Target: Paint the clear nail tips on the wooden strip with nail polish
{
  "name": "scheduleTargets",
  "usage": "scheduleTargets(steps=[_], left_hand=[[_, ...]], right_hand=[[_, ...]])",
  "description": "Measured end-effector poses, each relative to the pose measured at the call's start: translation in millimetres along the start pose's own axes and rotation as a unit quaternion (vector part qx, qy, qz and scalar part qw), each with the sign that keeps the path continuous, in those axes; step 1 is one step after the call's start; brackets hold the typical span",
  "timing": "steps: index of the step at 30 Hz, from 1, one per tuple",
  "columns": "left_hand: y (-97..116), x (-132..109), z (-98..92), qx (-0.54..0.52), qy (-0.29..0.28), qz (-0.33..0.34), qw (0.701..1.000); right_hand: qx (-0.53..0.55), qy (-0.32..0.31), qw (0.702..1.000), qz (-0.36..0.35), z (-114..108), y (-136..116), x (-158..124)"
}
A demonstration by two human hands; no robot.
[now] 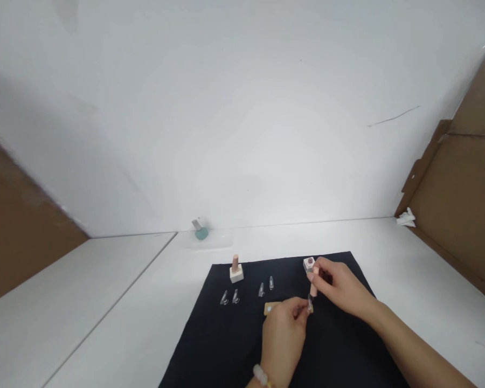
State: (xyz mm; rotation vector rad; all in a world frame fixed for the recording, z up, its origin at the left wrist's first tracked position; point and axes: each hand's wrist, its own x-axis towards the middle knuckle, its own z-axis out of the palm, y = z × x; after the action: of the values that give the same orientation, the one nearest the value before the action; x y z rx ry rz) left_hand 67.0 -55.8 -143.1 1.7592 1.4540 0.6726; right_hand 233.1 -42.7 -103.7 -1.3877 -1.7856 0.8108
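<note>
Over the black cloth (234,345), my left hand (285,326) pinches a clear false nail (309,304) between thumb and fingertips. A tan strip (271,307) shows on both sides of this hand; its middle is hidden. My right hand (341,285) grips the pink cap of a nail polish brush (314,283), its dark tip pointing down at the false nail. Whether the bristles touch it is too small to tell. Just behind my right fingers stands an uncapped white polish bottle (308,264). Clear false nails (236,296) lie in pairs on the cloth to the left.
A capped polish bottle (236,270) with a pinkish cap stands at the cloth's back left. Behind it, a clear tray (212,242) holds a teal object (201,233). Crumpled white tissue (406,217) lies by the brown cardboard panel (461,199) at the right. A white wall rises behind.
</note>
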Motion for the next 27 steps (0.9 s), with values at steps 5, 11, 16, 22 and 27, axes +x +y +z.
scheduleTargets(steps=[5, 11, 16, 22, 27], left_hand=[[1.4, -0.4, -1.7, 0.007, -0.008, -0.009, 1.0], [3.7, -1.5, -2.9, 0.014, -0.003, -0.019, 1.0], [3.7, -0.1, -2.3, 0.02, -0.007, -0.02, 1.0], [3.6, -0.5, -2.6, 0.026, -0.002, -0.016, 1.0], [0.7, -0.2, -1.0, 0.022, -0.001, -0.017, 1.0]], right_hand=[[-0.003, -0.025, 1.0, 0.003, -0.3, 1.5, 1.0], [-0.02, -0.024, 0.999, 0.017, -1.1, 6.9, 3.5], [-0.018, -0.016, 1.0, 0.014, -2.2, 5.6, 2.6], [-0.024, -0.029, 0.999, 0.016, 2.9, 8.0, 2.4], [-0.029, 0.013, 0.999, 0.02, -1.5, 9.6, 5.5]])
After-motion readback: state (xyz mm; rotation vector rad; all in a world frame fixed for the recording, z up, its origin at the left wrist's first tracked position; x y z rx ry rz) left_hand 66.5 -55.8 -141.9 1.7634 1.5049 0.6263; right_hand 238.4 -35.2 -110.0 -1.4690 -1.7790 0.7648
